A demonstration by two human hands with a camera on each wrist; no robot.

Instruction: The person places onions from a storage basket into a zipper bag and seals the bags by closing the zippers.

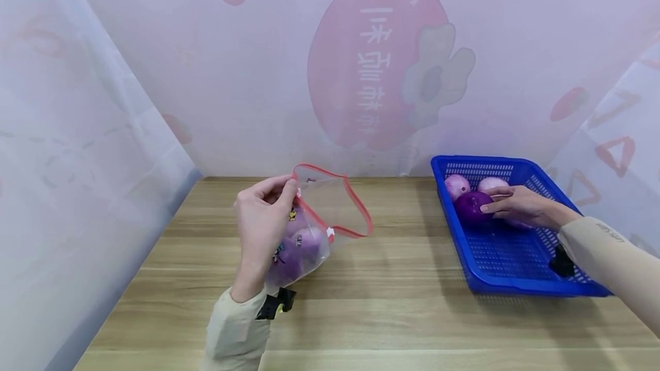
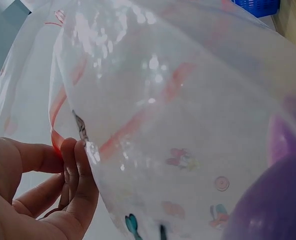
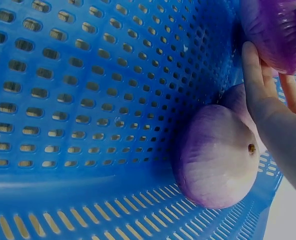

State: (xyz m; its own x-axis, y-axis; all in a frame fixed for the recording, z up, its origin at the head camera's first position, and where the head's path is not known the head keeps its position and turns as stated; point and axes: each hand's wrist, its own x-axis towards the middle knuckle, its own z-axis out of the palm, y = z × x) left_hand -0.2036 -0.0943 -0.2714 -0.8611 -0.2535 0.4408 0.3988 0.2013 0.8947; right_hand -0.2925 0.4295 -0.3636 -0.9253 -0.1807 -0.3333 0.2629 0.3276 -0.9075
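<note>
The left hand (image 1: 263, 222) pinches the red-edged rim of a clear plastic bag (image 1: 330, 205), whose mouth gapes toward the right. Purple onions (image 1: 304, 245) lie inside the bag, which has small cartoon prints. In the left wrist view, thumb and fingers of the left hand (image 2: 52, 185) meet at the bag's red strip. Over the blue basket (image 1: 474, 268), the right hand (image 1: 526, 206) grips a dark purple onion (image 1: 471, 208). The right wrist view shows that onion (image 3: 275, 30) in the fingers of the right hand (image 3: 278, 110), with a paler onion (image 3: 218, 155) nearby.
Paler onions (image 1: 492, 184) lie at the basket's far end, around the held one. The basket stands on the right side of the wooden table (image 1: 381, 325). A printed pinkish-white sheet (image 1: 247, 85) hangs behind the table and along both sides.
</note>
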